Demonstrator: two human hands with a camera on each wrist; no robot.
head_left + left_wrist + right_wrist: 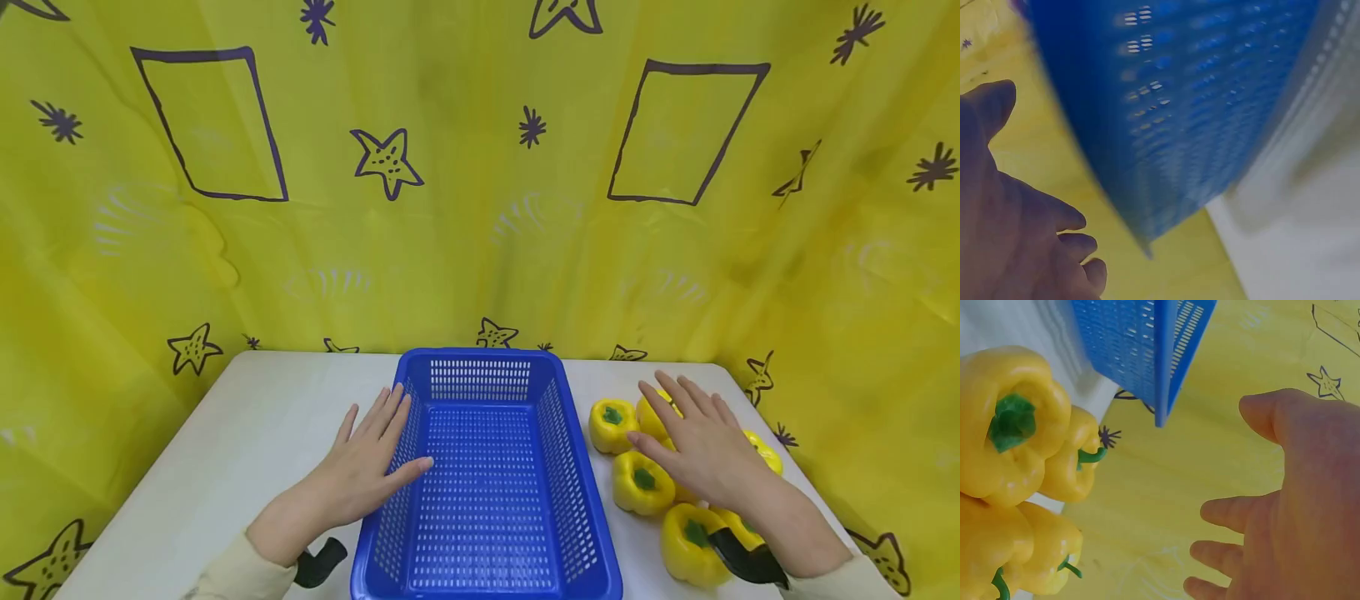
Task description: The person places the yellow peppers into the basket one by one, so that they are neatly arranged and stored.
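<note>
A: What takes up most room on the white tabletop [300, 417]?
B: A blue plastic basket [480, 483], long and rectangular, with a smooth rim and walls and floor pierced by rows of small slots.
A: And beside it?
B: A cluster of yellow peppers [636, 502], rounded, lobed and glossy, some partly hidden behind the person's arm.
A: Any smaller detail?
B: Green stems [643, 478], a few curling outward in the right wrist view.
A: Where is the basket relative to the hands?
B: Between them. The left hand [363, 471] hangs above its left rim, thumb reaching over the inside.
A: The peppers?
B: Right of the basket, just beside its wall, below and around the right hand [708, 450], which shows a gap from them in its wrist view.
A: How are the hands?
B: Both spread wide, fingers extended, palms down, holding nothing.
</note>
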